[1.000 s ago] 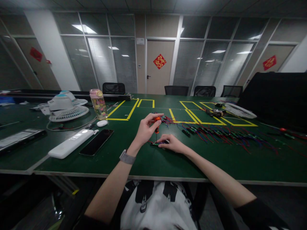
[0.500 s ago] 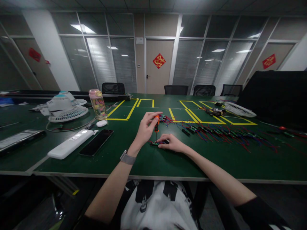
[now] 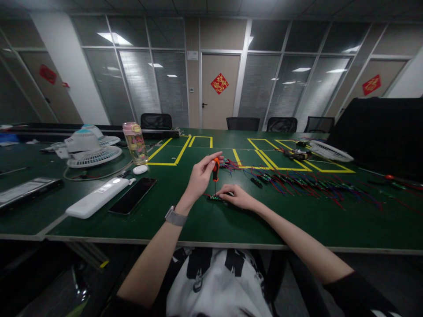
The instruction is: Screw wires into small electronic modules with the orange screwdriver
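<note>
My left hand [image 3: 200, 176] is closed on the orange and black handle of a screwdriver [image 3: 216, 171], which stands upright with its shaft pointing down. The tip meets a small green circuit board [image 3: 214, 198] lying on the table. My right hand [image 3: 238, 197] pinches the board's right part against the tabletop, its fingers hiding that end. A red wire shows at the board's left end. Just behind the screwdriver lies a bunch of red and blue wires [image 3: 231, 164].
Several wired circuit boards [image 3: 307, 182] lie in a row to the right on the green table [image 3: 198, 229]. On the left are a phone [image 3: 133, 196], a white oblong device [image 3: 97, 198], a water bottle [image 3: 135, 143] and a white fan [image 3: 94, 154]. Yellow tape [image 3: 161, 164] marks rectangles behind.
The fingers of my left hand have shifted slightly around the screwdriver's handle. My right hand and the circuit board stay almost where they were.
</note>
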